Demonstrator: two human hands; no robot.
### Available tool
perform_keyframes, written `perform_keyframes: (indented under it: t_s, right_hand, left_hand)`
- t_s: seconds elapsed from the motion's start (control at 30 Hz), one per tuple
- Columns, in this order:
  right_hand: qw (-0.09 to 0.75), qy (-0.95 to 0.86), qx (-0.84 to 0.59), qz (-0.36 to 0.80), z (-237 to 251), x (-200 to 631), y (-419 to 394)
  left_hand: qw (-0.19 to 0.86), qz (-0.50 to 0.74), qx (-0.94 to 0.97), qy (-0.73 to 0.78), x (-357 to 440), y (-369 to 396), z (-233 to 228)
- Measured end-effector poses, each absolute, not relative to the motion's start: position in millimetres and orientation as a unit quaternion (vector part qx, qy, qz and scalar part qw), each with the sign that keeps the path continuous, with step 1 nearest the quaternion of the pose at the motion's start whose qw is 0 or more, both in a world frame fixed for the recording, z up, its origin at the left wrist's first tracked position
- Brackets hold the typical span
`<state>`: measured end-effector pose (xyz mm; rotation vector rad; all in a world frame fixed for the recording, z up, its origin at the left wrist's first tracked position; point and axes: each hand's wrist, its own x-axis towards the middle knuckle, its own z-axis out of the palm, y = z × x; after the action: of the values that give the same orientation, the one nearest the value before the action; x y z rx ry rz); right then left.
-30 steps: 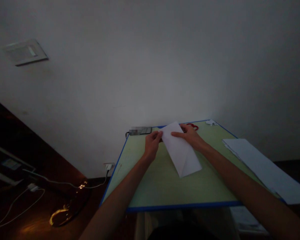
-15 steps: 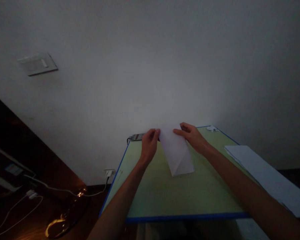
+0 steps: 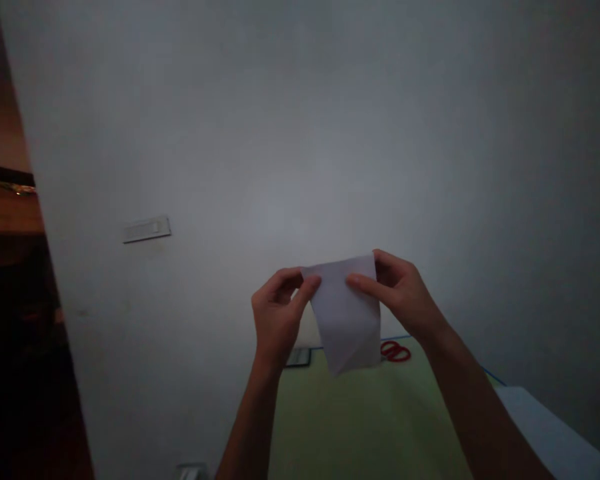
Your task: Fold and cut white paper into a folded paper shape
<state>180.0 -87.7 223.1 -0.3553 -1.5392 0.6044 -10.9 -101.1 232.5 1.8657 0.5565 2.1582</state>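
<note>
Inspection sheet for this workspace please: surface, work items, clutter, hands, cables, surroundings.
Surface: pale green tabletop with blue edging, partly in view.
Job's things: folded white paper sheet, held up.
Clutter: red-handled scissors; dark rectangular device, partly hidden; white paper at lower right.
Hands: left hand and right hand pinch the sheet near its upper corners.
Cables: nothing seen.
Surroundings: pale wall; white rectangular wall plate at left; white fitting cut off at bottom edge.

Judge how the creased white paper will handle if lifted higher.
The creased white paper is probably light: the left hand and right hand pinch only its upper part. It likely folds easily, as its diagonal crease suggests. It may also sway, since its lower end appears unsupported.
</note>
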Motion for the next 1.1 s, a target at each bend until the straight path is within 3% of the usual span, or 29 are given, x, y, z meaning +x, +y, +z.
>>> perform_keyframes:
  t_s: [1.1]
  right_hand:
    - [0.699,-0.645,-0.159,0.265,224.3,172.3,-113.7]
  left_hand:
    - [0.115,0.726,0.647,0.203,-22.4,-131.6,238.1]
